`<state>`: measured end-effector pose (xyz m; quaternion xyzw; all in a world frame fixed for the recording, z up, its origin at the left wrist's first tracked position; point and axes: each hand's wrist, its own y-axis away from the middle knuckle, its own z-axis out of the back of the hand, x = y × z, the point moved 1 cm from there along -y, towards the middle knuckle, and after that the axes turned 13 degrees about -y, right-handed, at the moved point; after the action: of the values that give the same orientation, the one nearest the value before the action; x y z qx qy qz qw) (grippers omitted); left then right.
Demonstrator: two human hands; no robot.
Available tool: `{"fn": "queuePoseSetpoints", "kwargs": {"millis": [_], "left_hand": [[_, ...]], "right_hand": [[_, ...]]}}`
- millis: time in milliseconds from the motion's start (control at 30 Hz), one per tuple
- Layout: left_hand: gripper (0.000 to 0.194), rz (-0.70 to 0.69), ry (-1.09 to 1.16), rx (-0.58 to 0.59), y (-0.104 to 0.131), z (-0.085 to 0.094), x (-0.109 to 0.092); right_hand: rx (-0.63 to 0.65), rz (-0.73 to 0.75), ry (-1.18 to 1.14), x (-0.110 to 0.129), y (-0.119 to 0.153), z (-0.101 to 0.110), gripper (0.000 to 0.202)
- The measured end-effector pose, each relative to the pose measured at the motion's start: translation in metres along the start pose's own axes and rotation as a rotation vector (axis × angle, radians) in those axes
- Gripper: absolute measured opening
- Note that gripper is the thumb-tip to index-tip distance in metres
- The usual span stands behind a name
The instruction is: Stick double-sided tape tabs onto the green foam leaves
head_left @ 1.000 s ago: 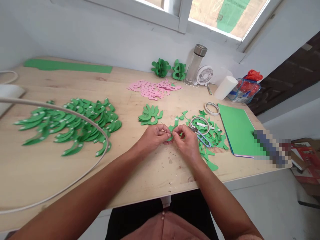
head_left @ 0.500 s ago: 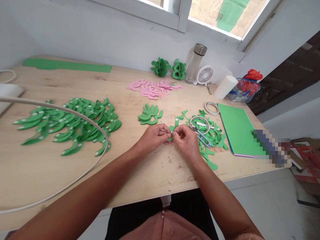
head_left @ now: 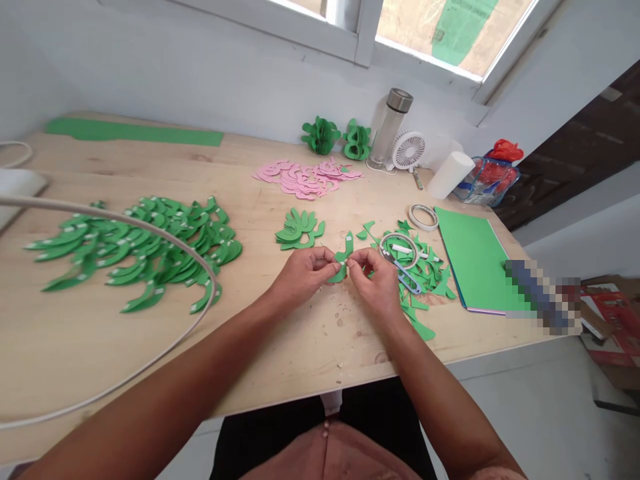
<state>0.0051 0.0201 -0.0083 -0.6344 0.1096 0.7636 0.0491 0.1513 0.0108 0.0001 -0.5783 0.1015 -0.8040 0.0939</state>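
Between my two hands is a curved green paper piece [head_left: 348,245] with small white patches on it. My left hand [head_left: 311,270] pinches its left side, fingers closed. From the right, my right hand [head_left: 371,272] grips the same piece between thumb and forefinger. The fingertips of both hands nearly meet and partly cover the piece. Just behind my left hand lies a small stack of green cut shapes [head_left: 300,229]. Beside my right hand are green scraps [head_left: 425,270] with a tape roll [head_left: 399,251] and a blue-handled tool [head_left: 409,277] on top.
Many green pieces [head_left: 165,233] lie at left behind a looping white cable [head_left: 197,320]. Pink cutouts [head_left: 307,180], two green paper figures [head_left: 321,135], a bottle [head_left: 390,127] and a small fan [head_left: 409,150] stand or lie farther back. Green sheets [head_left: 473,257] are at right.
The green paper piece has shifted slightly left and tilted between my fingers, and more of its lower end shows. Both hands stay nearly in place.
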Motion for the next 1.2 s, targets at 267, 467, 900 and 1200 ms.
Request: {"fn": "queuePoseSetpoints", "kwargs": {"millis": [267,467,900,1200], "left_hand": [[0.023,0.006,0.026,0.005,0.0017,-0.0013,-0.0021],[0.025,0.008,-0.032,0.027,0.0008,-0.0012,0.0032],[0.018,0.045,-0.061,0.153,0.0007,0.0009,-0.0010],[0.018,0.070,-0.032,0.141,0.0018,-0.0002,-0.0011]], "right_hand": [[0.050,-0.115,-0.070,-0.0031,-0.0019,-0.0002,0.011],[0.064,-0.181,-0.215,-0.0050,-0.0024,-0.0027,0.010],[0.055,-0.161,-0.250,-0.0050,-0.0035,-0.0011,0.013],[0.037,-0.137,-0.233,-0.0074,-0.0030,-0.0018,0.015]]}}
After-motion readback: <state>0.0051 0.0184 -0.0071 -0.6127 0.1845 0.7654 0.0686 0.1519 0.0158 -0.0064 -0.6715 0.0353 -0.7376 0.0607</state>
